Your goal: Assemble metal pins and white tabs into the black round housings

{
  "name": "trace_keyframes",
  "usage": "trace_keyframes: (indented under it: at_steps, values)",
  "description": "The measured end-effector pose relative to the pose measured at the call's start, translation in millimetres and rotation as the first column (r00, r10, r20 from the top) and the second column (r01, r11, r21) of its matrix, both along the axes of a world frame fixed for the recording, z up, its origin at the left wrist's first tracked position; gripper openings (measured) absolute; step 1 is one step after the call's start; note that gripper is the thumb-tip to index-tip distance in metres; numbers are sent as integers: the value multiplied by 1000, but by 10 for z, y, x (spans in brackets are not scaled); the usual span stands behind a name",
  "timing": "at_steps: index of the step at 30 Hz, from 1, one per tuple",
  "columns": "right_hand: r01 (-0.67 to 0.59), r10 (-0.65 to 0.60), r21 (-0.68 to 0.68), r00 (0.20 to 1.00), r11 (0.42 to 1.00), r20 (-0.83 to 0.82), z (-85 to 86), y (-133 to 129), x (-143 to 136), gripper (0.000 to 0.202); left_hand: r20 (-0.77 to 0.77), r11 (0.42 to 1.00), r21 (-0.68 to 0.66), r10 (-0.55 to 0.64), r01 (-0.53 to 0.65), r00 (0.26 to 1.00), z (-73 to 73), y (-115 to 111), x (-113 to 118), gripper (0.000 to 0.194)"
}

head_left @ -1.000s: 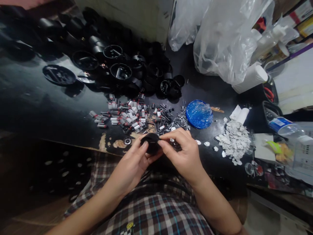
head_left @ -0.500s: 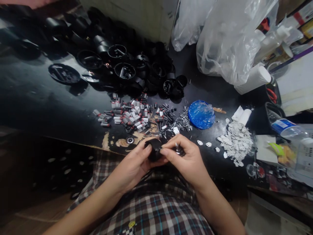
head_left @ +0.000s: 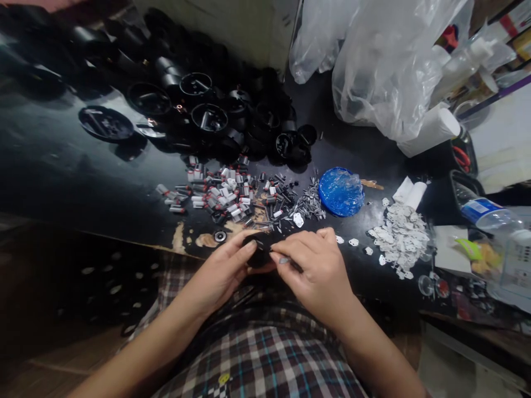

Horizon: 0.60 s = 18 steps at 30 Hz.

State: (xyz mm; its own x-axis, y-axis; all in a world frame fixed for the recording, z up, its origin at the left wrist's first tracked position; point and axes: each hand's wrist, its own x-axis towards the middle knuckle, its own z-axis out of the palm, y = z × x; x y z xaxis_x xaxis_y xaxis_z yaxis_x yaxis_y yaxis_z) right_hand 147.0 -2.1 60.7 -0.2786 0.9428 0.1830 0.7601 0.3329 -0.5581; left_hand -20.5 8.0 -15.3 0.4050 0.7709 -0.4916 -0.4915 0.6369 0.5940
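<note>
A black round plastic housing (head_left: 254, 255) rests in my left hand (head_left: 226, 268), thumb on its rim and fingers beneath it. My right hand (head_left: 312, 260) is at the housing's right side, its thumb and index finger pinched together. Within those fingers lies a small dark piece with a grey end (head_left: 286, 260), mostly hidden, so its exact kind is unclear. Just beyond my hands are a pile of grey and white cylinders with red bands (head_left: 219, 193), small springs (head_left: 265, 211) and slim grey pins (head_left: 310, 203).
Many black housings (head_left: 209, 118) crowd the back left. A blue lid with clear grease-like stuff (head_left: 341, 192) lies right of the pins, near a heap of white plates (head_left: 401, 235). Plastic bags (head_left: 377, 72) and a bottle (head_left: 483, 214) stand at the right.
My right hand has turned over, its back now facing up more, and the small dark piece has tipped from upright to lying low. The housing has tilted slightly in my left hand.
</note>
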Motion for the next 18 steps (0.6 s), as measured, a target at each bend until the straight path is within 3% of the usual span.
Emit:
trace_keyframes:
  at_steps: [3,6,9,14,18]
  values:
    - [-5,-1,-137,999,991,-39,51,30,35,10,-23,1000,-20,17,-18,1000,-6,28,-13,18]
    - [7,-31,-355,998,935,-61,90,36,68,27,-70,998,-21,66,-67,995,19,57,-53,20]
    - [-30,-14,-449,996,893,-93,91,23,87,29,-123,996,8,85,-84,989,48,67,-101,20]
    - [-51,-14,-478,991,877,-133,92,19,79,25,-213,997,72,-6,22,977,38,79,-156,23]
    - [-61,-101,-618,969,784,-225,116,25,117,16,-418,939,311,-6,149,908,27,97,-277,20]
